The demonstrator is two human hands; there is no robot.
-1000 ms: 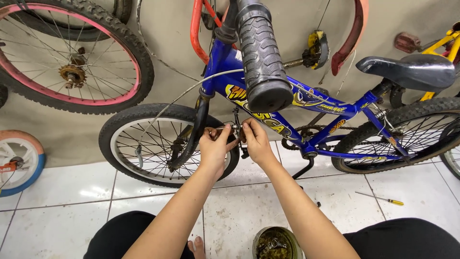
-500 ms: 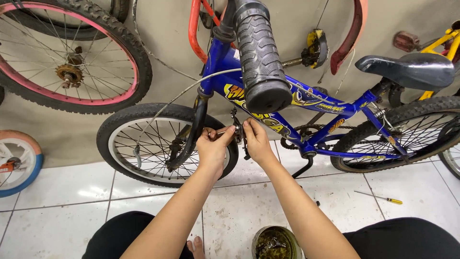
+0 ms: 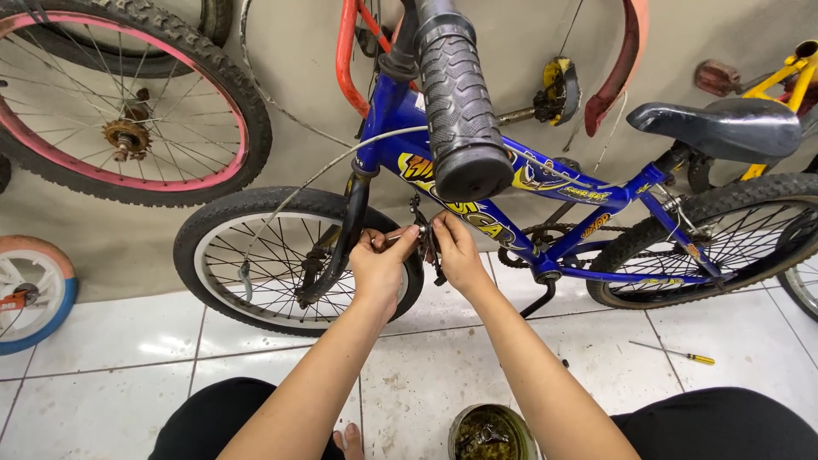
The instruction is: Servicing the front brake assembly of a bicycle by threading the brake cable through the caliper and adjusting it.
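Left hand (image 3: 379,266) and right hand (image 3: 456,253) pinching brake caliper (image 3: 423,243) beside blue bicycle's (image 3: 545,183) front wheel (image 3: 256,260).

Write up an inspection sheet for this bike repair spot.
Surface: white tiled floor, some dirty marks.
Job's things: blue bicycle; front brake part by the front wheel.
Clutter: tin of dark grease; yellow-handled screwdriver.
Grippers: left hand and right hand both pinch at the brake part.
Cables: brake cable runs from the handlebar down to the wheel.
Surroundings: pink-rimmed wheel, red mudguard, small blue-rimmed wheel, yellow frame.
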